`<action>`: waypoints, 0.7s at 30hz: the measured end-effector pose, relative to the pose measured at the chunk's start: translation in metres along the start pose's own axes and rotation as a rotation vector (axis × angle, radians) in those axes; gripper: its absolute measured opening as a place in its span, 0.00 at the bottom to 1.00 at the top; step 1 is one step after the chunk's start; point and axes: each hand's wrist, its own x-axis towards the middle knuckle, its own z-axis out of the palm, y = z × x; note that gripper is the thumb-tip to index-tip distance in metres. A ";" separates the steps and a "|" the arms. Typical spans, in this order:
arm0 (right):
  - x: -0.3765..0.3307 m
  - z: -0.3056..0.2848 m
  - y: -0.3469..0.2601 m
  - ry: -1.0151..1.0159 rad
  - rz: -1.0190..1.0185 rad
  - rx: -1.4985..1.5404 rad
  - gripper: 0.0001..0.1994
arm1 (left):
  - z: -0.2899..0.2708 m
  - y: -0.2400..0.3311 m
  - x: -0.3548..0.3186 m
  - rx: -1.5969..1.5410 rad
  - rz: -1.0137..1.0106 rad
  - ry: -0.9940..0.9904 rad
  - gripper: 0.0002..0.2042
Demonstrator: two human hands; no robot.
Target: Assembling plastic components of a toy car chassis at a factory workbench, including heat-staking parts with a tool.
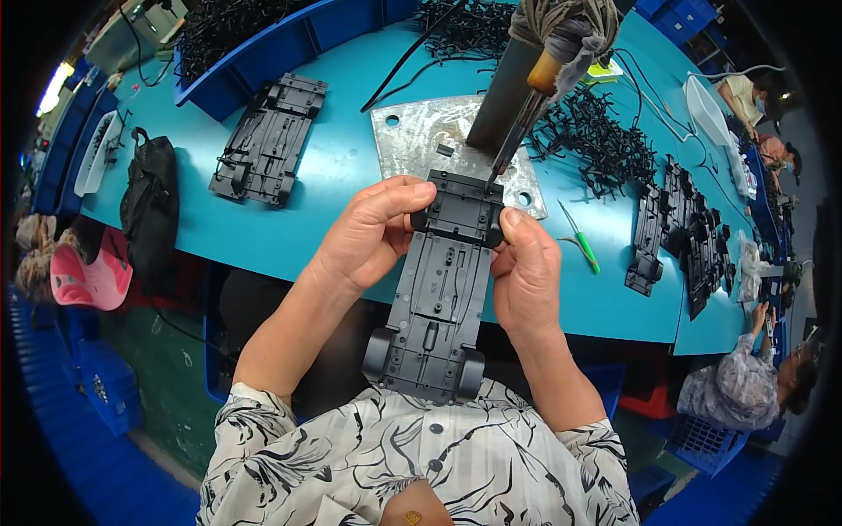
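Between both hands I hold a black plastic toy car chassis (438,289), its wheels at the near and far ends. My left hand (373,226) pinches its far left corner by the wheel. My right hand (529,272) grips the far right corner, thumb on the wheel there. A soldering iron (524,123) with an orange-brown handle, fixed to an upright metal post (502,101), points down with its tip at the far right part of the chassis. Under the post lies a scuffed metal plate (412,131), partly hidden by the chassis.
Another chassis (270,140) lies left on the turquoise table (338,197). Small black parts (601,145) are heaped at right, near green-handled tweezers (581,241) and several more chassis (693,232). A blue bin (289,44) stands at the back left. Other people (732,390) sit at the right.
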 end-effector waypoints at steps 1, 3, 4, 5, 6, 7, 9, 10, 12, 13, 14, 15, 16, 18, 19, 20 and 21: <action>0.000 0.000 -0.001 0.014 0.013 0.015 0.10 | 0.001 0.000 0.000 0.010 0.005 0.001 0.07; 0.000 -0.001 0.000 0.026 0.024 0.029 0.10 | 0.001 -0.001 0.000 0.020 0.012 0.001 0.07; 0.000 -0.005 0.003 0.028 0.033 0.033 0.10 | -0.001 -0.004 0.000 0.058 0.020 -0.001 0.08; -0.001 -0.007 0.005 0.031 0.041 0.037 0.10 | -0.002 -0.005 0.000 0.097 0.028 -0.002 0.08; -0.002 -0.007 0.005 0.031 0.040 0.037 0.10 | 0.001 -0.005 -0.001 0.097 0.028 -0.004 0.08; -0.003 -0.008 0.005 0.034 0.037 0.001 0.12 | 0.005 -0.005 -0.002 0.120 0.027 0.016 0.07; -0.006 -0.010 0.006 0.040 0.033 -0.035 0.14 | 0.009 -0.009 -0.003 0.144 0.024 0.034 0.07; -0.007 -0.010 0.006 0.028 0.015 -0.056 0.14 | 0.009 -0.011 -0.004 0.155 0.038 0.046 0.07; -0.010 -0.011 0.007 0.017 -0.007 -0.078 0.15 | 0.008 -0.017 -0.004 0.168 0.052 0.054 0.06; -0.012 -0.011 0.007 0.017 -0.012 -0.093 0.14 | 0.006 -0.020 -0.003 0.170 0.061 0.064 0.06; -0.013 -0.011 0.007 0.017 -0.018 -0.109 0.14 | 0.007 -0.022 -0.004 0.171 0.070 0.072 0.06; -0.015 -0.012 0.007 0.017 -0.023 -0.109 0.14 | 0.009 -0.023 -0.007 0.173 0.072 0.069 0.06; -0.017 -0.012 0.007 0.030 -0.028 -0.114 0.13 | 0.013 -0.024 -0.009 0.188 0.065 0.065 0.05; -0.019 -0.014 0.009 0.044 -0.038 -0.119 0.11 | 0.019 -0.032 -0.013 0.154 0.059 0.045 0.03; -0.020 -0.012 0.012 0.060 -0.050 -0.078 0.09 | 0.022 -0.037 -0.015 0.154 0.062 0.043 0.03; -0.021 -0.011 0.014 0.076 -0.063 -0.038 0.07 | 0.025 -0.041 -0.017 0.103 0.079 0.044 0.02; -0.023 -0.011 0.014 0.074 -0.066 -0.038 0.07 | 0.027 -0.043 -0.019 0.051 0.096 0.045 0.01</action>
